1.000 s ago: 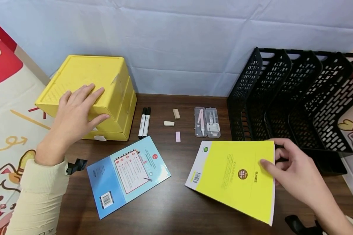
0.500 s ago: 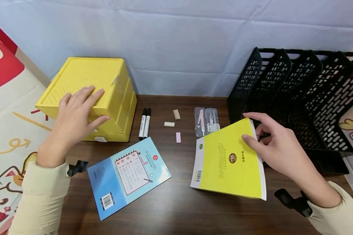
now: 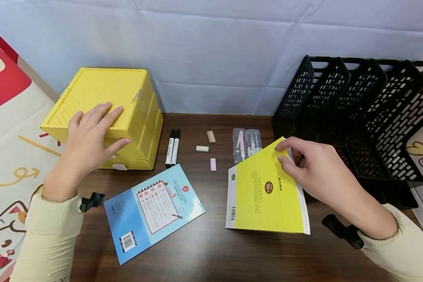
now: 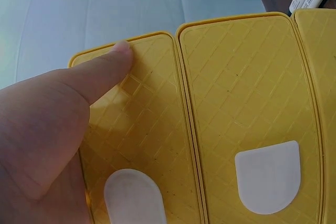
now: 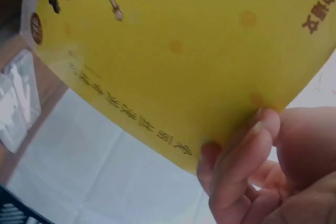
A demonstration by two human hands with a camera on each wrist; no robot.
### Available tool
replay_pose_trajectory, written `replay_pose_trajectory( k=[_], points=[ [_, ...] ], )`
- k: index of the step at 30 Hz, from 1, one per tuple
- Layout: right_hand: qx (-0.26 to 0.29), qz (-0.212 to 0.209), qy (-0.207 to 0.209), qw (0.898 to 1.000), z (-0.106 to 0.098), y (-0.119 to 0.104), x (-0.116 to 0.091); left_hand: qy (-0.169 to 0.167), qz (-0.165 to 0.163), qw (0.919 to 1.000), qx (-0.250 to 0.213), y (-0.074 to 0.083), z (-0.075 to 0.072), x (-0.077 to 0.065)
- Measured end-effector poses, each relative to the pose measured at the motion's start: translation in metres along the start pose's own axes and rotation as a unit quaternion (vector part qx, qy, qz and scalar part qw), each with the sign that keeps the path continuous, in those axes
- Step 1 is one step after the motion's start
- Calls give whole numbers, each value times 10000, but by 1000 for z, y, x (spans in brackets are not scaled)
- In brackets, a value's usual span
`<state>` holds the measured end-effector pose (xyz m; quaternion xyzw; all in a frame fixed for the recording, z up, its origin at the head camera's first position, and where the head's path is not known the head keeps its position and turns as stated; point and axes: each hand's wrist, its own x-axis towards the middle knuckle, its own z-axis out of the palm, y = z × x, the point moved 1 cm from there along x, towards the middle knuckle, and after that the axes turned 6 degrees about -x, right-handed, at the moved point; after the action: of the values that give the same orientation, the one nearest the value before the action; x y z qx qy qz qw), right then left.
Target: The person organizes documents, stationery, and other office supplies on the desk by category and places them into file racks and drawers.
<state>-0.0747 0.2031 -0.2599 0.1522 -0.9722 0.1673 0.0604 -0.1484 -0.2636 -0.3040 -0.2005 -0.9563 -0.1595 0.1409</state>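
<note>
- The right hand [image 3: 317, 172] pinches the yellow book [image 3: 264, 196], now tipped more upright and further left than before.
- The left hand [image 3: 88, 141] stays flat, fingers relaxed, on the yellow drawer box [image 3: 127, 90].

Wall: covered by a pale blue-white cloth [image 3: 211, 51], creased in places.
Surface: dark brown wood grain [image 3: 204, 250], set against the cloth.
Sides: cartoon-printed panels [image 3: 7, 129] are seen left and right.
Light: even, soft.
</note>
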Motion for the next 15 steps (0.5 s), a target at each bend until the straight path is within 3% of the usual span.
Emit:
replay_pose_trajectory(
  k=[7, 15],
  points=[
    [-202, 76, -269, 9994, -5, -9, 15, 141, 82, 9999, -9, -1, 1, 0],
    [-116, -230, -188, 9995, 7, -20, 14, 236, 149, 9996, -24, -2, 2, 0]
  ],
)
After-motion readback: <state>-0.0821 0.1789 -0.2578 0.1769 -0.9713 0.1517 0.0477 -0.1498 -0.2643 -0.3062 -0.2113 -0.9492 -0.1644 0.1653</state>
